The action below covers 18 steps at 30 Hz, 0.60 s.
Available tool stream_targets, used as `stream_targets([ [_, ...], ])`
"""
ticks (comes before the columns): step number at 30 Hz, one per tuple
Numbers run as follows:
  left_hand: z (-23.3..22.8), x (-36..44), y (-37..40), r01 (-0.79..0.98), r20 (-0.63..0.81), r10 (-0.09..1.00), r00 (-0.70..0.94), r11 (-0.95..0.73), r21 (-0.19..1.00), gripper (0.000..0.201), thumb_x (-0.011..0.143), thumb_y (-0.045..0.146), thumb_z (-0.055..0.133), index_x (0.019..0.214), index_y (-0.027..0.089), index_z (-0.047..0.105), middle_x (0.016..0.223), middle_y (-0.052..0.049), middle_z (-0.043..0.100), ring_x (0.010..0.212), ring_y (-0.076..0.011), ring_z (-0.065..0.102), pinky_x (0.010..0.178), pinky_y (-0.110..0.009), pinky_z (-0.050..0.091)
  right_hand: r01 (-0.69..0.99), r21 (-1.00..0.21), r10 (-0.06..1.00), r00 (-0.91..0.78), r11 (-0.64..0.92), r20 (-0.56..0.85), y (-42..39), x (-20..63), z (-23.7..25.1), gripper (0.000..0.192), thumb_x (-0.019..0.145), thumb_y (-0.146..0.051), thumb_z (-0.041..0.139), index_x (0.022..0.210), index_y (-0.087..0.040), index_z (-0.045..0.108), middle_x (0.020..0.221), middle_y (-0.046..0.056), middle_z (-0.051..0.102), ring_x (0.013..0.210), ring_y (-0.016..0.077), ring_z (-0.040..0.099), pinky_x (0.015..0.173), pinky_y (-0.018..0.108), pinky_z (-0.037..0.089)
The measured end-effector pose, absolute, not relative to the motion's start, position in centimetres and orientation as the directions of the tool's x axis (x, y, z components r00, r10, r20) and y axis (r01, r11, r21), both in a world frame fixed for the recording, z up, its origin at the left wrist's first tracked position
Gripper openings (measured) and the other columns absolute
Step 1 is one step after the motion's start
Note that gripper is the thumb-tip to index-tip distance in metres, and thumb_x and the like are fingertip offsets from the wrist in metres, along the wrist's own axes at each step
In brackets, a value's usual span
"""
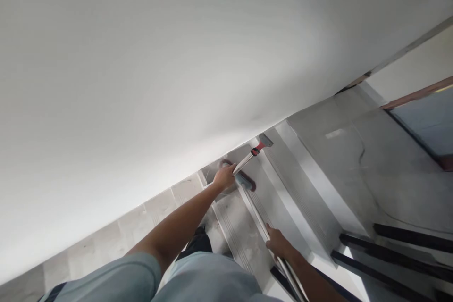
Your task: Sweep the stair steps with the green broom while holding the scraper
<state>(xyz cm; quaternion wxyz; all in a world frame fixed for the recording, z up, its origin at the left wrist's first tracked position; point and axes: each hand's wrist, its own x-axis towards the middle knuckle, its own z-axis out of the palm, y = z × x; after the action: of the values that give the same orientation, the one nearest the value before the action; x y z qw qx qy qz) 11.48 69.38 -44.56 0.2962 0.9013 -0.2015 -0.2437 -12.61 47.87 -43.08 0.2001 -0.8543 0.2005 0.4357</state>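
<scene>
A: What do we have on the left?

B: Our left hand (224,178) reaches out along the white wall (148,71), its grip closed around a silvery handle (243,163) with a red and black collar (256,150) and a grey end piece (264,140) lying on the steps.

A: And just below that hand?

B: A blue and dark red brush head (245,181) rests on the grey stair tread (244,231), close to the wall.

A: The right side?

B: Our right hand (278,243) lies on a long pale pole (269,240) running down the stairs; we cannot tell whether its grip is closed. Dark railing bars (399,238) stand further right.

A: Any writing?

B: None that we can read.
</scene>
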Motion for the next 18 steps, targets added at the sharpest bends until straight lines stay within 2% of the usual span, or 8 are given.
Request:
stream_targets([
  [3,-44.4,11.5,69.4,-0.225,-0.315,-0.514,0.798,-0.739,0.635,0.046,0.077,0.012,0.048,0.121,0.024,0.058,0.121,-0.007,0.065,0.112,-0.024,0.061,0.091,-0.033,0.049,-0.525,-0.2,-0.15,0.55,-0.827,-0.821,44.3,-15.4,-41.0,0.082,0.069,-0.005,0.046,0.149,-0.001,0.032,0.108,0.018,0.072,0.082,0.0193,0.071,0.07,0.023,0.054],
  [6,-44.4,11.5,69.4,-0.224,-0.322,-0.515,0.794,-0.741,0.633,0.046,0.076,0.011,0.048,0.119,0.024,0.059,0.118,-0.007,0.066,0.11,-0.0234,0.062,0.09,-0.033,0.049,-0.594,-0.138,-0.292,0.568,-0.792,-0.769,41.2,-18.1,-40.6,0.077,0.068,-0.006,0.046,0.145,-0.005,0.043,0.107,0.016,0.073,0.089,0.0231,0.071,0.075,0.028,0.056],
  [8,-44.4,11.5,69.4,-0.22,-0.33,-0.511,0.793,-0.747,0.628,0.049,0.076,0.011,0.049,0.122,0.025,0.058,0.116,-0.007,0.066,0.109,-0.0234,0.062,0.089,-0.032,0.049,-0.597,-0.06,-0.366,0.565,-0.8,-0.739,41.2,-18.1,-41.6,0.072,0.068,-0.003,0.046,0.14,-0.002,0.049,0.109,0.02,0.072,0.098,0.0257,0.07,0.083,0.029,0.055],
  [11,-44.5,11.5,69.3,-0.212,-0.339,-0.503,0.795,-0.754,0.621,0.05,0.076,0.011,0.049,0.123,0.025,0.057,0.117,-0.007,0.066,0.11,-0.0237,0.062,0.089,-0.032,0.049,-0.534,-0.065,-0.298,0.564,-0.843,-0.77,44.5,-15.5,-43.7,0.066,0.069,0.002,0.046,0.134,0.002,0.054,0.113,0.024,0.07,0.106,0.025,0.068,0.09,0.026,0.052],
  [13,-44.5,11.5,69.3,-0.209,-0.338,-0.499,0.798,-0.755,0.621,0.049,0.076,0.011,0.049,0.122,0.025,0.057,0.117,-0.007,0.066,0.11,-0.0243,0.062,0.088,-0.033,0.049,-0.518,-0.104,-0.238,0.55,-0.849,-0.801,47.6,-13.2,-44.8,0.067,0.069,0.002,0.048,0.135,0.003,0.052,0.113,0.024,0.07,0.104,0.0253,0.069,0.085,0.026,0.053],
  [16,-44.4,11.6,69.4,-0.214,-0.329,-0.502,0.8,-0.751,0.625,0.045,0.077,0.012,0.048,0.119,0.025,0.059,0.115,-0.007,0.066,0.108,-0.0252,0.062,0.086,-0.033,0.05,-0.551,-0.162,-0.2,0.539,-0.819,-0.818,50.0,-11.5,-45.0,0.078,0.067,-0.002,0.049,0.145,0.002,0.04,0.116,0.025,0.068,0.09,0.0249,0.072,0.072,0.027,0.056],
  [18,-44.4,11.6,69.5,-0.217,-0.322,-0.504,0.801,-0.747,0.628,0.045,0.078,0.014,0.048,0.12,0.025,0.058,0.116,-0.007,0.066,0.11,-0.0254,0.062,0.086,-0.034,0.05,-0.571,-0.223,-0.157,0.54,-0.79,-0.827,49.0,-12.0,-43.9,0.084,0.066,-0.003,0.048,0.149,-0.004,0.035,0.11,0.019,0.072,0.079,0.0213,0.072,0.067,0.026,0.055],
])
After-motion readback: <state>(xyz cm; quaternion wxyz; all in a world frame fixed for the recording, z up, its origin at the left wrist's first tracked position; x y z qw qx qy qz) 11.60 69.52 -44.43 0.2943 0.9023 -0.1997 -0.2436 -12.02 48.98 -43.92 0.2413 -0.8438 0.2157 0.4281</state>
